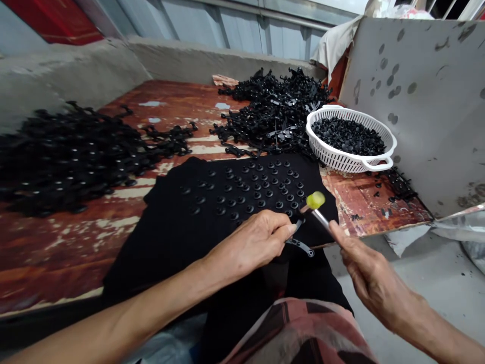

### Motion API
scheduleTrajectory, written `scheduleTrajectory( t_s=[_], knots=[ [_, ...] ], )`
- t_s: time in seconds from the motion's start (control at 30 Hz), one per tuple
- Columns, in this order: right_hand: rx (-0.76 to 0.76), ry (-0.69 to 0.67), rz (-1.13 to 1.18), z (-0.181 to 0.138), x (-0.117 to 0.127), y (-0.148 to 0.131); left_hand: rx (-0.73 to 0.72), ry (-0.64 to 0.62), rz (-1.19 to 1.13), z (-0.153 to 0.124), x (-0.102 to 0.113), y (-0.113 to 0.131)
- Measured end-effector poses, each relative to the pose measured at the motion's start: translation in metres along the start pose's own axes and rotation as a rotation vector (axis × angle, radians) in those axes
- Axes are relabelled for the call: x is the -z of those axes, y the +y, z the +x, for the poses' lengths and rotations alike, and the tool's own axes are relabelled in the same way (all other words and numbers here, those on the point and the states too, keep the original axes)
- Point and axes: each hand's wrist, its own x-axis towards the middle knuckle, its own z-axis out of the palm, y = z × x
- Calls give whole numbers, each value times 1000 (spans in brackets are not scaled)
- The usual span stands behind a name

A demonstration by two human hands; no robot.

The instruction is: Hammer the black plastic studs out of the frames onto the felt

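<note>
My left hand (265,235) pinches a dark grey plastic part with curved arms (302,247) near the front edge of a black cloth (170,227). In my right hand (366,265) is a small hammer (320,218) with a metal shaft and a translucent yellow-green head. The hammer's head is just beyond the part, close to my left fingertips; whether it touches the part I cannot tell. On the cloth stand many small round black caps (261,203), each with a peg in its middle.
A white plastic basket (386,139) full of small black pieces stands at the right, beside a grey spotted panel (413,101). Heaps of black plastic parts lie at the back (273,111) and at the left (68,156) on the worn red-brown table (41,242).
</note>
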Motion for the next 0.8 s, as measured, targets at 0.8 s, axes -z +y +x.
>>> scheduleTrajectory(
  t_s=[0.8],
  knots=[
    [-501,280,1083,69,-12,10,196,171,-823,14,-2,49]
  ],
)
